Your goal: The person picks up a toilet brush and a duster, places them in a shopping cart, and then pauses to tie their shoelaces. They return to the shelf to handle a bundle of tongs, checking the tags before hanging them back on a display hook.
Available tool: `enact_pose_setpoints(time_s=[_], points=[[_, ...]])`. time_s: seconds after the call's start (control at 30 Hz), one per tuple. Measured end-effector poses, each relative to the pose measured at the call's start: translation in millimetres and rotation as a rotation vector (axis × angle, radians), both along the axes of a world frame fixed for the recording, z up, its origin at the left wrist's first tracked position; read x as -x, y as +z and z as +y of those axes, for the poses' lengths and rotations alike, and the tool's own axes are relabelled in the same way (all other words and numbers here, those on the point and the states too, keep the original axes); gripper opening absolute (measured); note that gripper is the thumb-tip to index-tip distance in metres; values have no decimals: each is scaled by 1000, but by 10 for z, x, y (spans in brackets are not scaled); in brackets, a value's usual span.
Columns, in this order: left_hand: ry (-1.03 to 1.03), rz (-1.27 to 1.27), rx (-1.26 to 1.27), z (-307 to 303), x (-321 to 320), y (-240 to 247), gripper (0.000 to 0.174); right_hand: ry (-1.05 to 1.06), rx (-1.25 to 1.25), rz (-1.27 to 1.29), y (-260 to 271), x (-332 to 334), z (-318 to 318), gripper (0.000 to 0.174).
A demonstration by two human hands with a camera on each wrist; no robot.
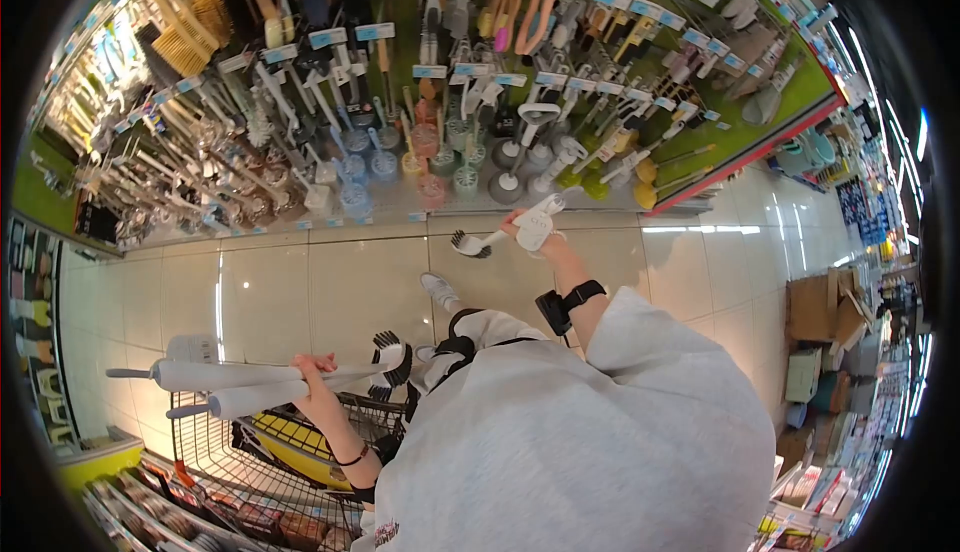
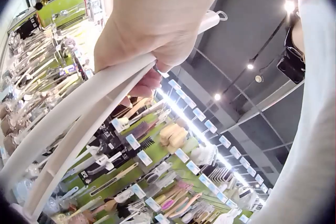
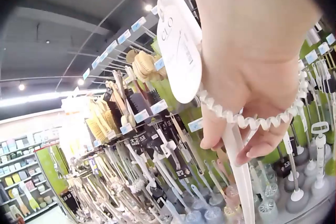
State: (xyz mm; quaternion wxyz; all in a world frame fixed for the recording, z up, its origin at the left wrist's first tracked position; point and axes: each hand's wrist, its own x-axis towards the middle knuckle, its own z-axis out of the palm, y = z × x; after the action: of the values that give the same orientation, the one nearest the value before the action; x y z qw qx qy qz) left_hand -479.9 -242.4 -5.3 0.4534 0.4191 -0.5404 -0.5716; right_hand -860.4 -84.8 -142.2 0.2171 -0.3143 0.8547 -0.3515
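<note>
My left hand (image 1: 315, 377) grips two long-handled white brushes (image 1: 235, 397) side by side above a shopping cart. Their black-bristled heads (image 1: 392, 360) are near my body, and the handles' grey ends point away to the left. In the left wrist view, two white shafts (image 2: 68, 113) pass under the palm. My right hand (image 1: 535, 235), out towards the shelf, holds a smaller white brush (image 1: 490, 243) with black bristles by its handle. A white tag (image 3: 181, 50) printed "CLO" hangs beside that hand, and a coiled white band (image 3: 262, 123) loops around the hand.
A display rack (image 1: 400, 192) of brushes, plungers and toilet-brush sets runs along the front. The wire shopping cart (image 1: 290, 467) with a yellow panel stands at lower left. Cardboard boxes (image 1: 815, 312) are at the right, and tiled floor (image 1: 350, 282) lies between me and the rack.
</note>
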Motion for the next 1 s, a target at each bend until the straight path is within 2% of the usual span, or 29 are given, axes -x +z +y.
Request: enact_pose_setpoints(time_s=[0.03, 0.1, 0.13, 0.2, 0.23, 0.27, 0.33, 0.4, 0.47, 0.57, 0.7, 0.77, 0.9, 1.0], points=[[-7, 6, -20, 11, 28, -14, 29, -19, -8, 1, 36, -12, 17, 17], [-31, 16, -48, 38, 81, -44, 29, -82, 144, -255, 148, 11, 75, 18], [-37, 4, -61, 50, 113, -54, 29, -96, 141, -247, 63, 76, 151, 18], [-55, 5, -72, 66, 170, -79, 29, 122, -24, 135, -153, 265, 282, 19], [-29, 5, -94, 70, 178, -105, 29, 47, -123, 136, -30, 217, 268, 26], [-4, 5, -114, 82, 199, -119, 28, 31, -120, 149, 61, 186, 282, 26], [-21, 23, -83, 122, 237, -95, 27, -235, 8, -84, 163, 166, 308, 32], [2, 28, -46, 129, 266, -101, 28, -232, -69, -37, 167, 240, 268, 35], [21, 14, -14, 128, 327, -131, 29, -147, -204, 94, 253, 315, 225, 36], [53, 3, 23, 136, 455, -238, 30, -139, -192, 70, 364, 467, 194, 38], [38, -47, 54, 191, 709, -330, 28, -56, -138, -18, 376, 823, 216, 37], [-1, -105, 124, 289, 869, -229, 26, -88, 51, -239, 290, 964, 263, 33], [4, -32, 135, 433, 1030, -272, 24, -16, 16, -123, 58, 1173, 173, 29], [-29, -44, 147, 473, 1042, -269, 23, 49, 91, -100, 226, 1129, 118, 33]])
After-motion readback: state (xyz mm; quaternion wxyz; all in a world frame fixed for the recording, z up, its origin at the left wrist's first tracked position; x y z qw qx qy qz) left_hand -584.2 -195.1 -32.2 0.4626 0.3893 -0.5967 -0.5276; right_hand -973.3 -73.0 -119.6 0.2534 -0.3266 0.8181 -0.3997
